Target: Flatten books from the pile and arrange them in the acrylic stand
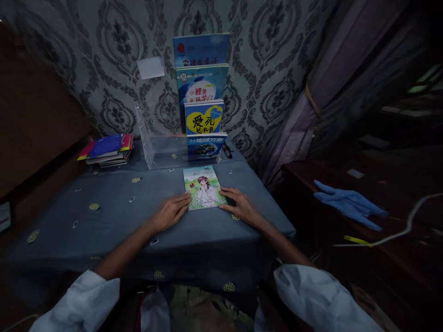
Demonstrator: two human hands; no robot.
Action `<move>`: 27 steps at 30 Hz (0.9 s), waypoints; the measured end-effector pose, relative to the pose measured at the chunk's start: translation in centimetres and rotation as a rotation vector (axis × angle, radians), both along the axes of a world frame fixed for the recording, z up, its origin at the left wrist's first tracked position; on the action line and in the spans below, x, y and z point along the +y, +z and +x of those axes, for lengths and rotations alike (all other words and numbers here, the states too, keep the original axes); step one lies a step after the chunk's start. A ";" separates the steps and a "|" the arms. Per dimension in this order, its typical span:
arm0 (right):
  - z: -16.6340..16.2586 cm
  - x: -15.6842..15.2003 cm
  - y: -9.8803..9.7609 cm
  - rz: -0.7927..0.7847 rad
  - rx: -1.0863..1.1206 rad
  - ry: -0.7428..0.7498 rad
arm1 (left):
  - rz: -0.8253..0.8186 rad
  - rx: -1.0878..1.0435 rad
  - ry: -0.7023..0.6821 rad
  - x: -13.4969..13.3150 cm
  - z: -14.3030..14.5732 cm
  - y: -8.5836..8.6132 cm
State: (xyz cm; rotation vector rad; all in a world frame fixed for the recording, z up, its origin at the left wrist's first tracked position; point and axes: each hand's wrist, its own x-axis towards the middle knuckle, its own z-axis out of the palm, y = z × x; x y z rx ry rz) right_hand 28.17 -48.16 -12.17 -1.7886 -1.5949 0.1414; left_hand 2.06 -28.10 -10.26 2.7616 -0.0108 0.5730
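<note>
A thin book (204, 188) with a drawn girl in a green meadow on its cover lies on the blue-grey tablecloth (114, 226). At its left edge rests my left hand (172, 212), fingers stretched out and tips touching the cover's side. My right hand (240, 205) is at the opposite edge, its thumb and fingers spread, with the tips against the book. A dark patch shows between those fingers; I cannot tell what it is. Neither hand is closed around the book.
Behind the book, a clear acrylic rack (147, 138) holds several upright books (204, 122) in tiers. A stack of books (109, 150) lies at the left. On a dark red surface at the right are a blue glove (348, 203) and a white cable (411, 216).
</note>
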 end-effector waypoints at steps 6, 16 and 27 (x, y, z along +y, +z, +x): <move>0.0 0.1 0.0 0.014 -0.004 -0.003 | 0.049 0.021 -0.027 -2.3 -2.0 0.5; 0.1 0.4 0.0 0.024 0.004 -0.015 | 0.136 0.052 -0.021 -2.7 -1.8 1.1; -0.1 0.5 -0.1 0.064 0.011 0.037 | 0.201 0.147 -0.047 -5.4 2.5 1.7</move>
